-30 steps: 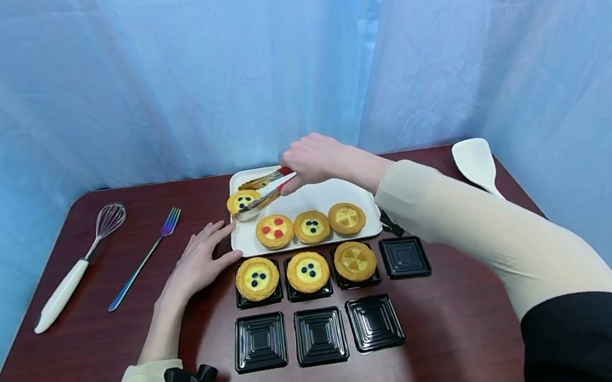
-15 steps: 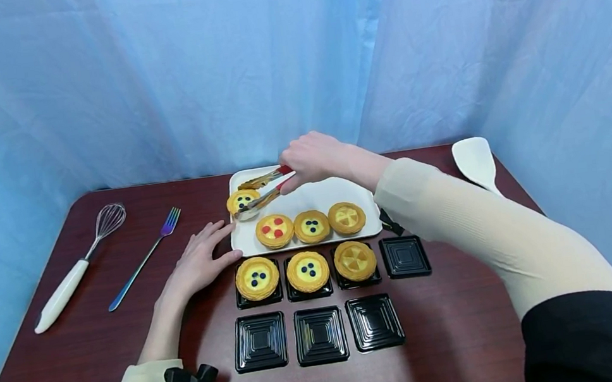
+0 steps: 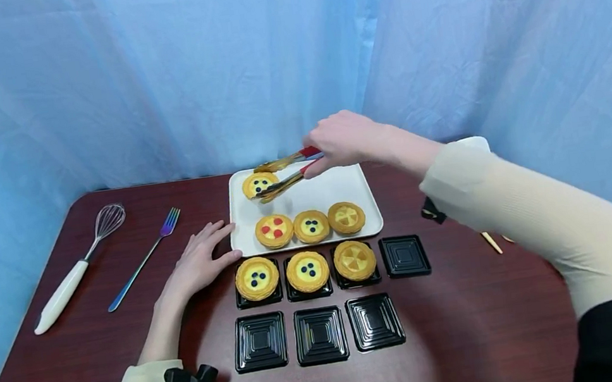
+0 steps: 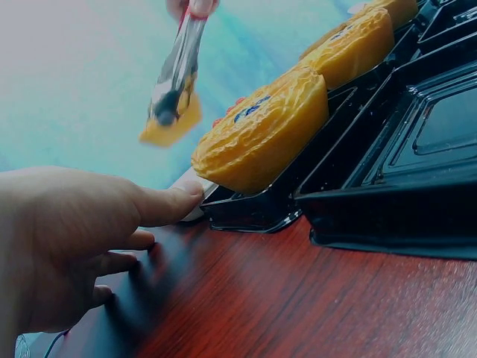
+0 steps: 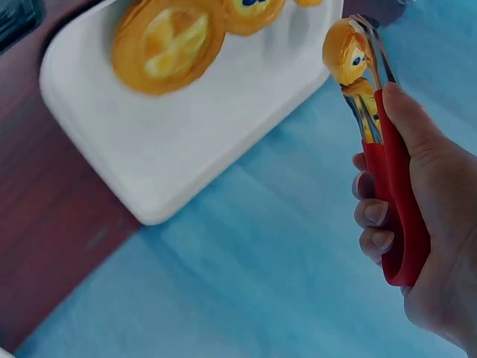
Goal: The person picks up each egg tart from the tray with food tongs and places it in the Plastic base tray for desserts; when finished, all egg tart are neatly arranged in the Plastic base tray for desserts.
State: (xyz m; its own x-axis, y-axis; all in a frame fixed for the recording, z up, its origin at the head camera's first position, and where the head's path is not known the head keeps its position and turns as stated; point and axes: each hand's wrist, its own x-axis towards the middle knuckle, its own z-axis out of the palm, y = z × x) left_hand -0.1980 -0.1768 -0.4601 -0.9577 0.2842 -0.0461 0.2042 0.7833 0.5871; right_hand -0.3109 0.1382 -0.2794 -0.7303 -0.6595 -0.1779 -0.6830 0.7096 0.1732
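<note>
My right hand (image 3: 345, 140) grips red-handled tongs (image 5: 402, 216), whose metal arms reach left over the white tray (image 3: 323, 192). Between the tong tips is an egg tart with blueberries (image 3: 259, 184), raised above the tray's back left part. With fingers extended, my left hand (image 3: 197, 262) touches the tray's left edge; its thumb lies by the front left corner. Along the tray's front sit a tart with red fruit (image 3: 274, 231), a blueberry tart (image 3: 311, 226) and a yellow fruit tart (image 3: 346, 218).
Before the tray, three tarts (image 3: 257, 279) rest on black square trays; a bare black tray (image 3: 405, 256) is to their right. Three more black trays (image 3: 320, 336) form a nearer row. A whisk (image 3: 80, 266) and fork (image 3: 145, 258) lie left. My right arm partly covers a white spatula (image 3: 475, 143).
My right hand has moved right and back with the tongs, carrying the blueberry tart away from the tray's left edge. My left hand stays in place.
</note>
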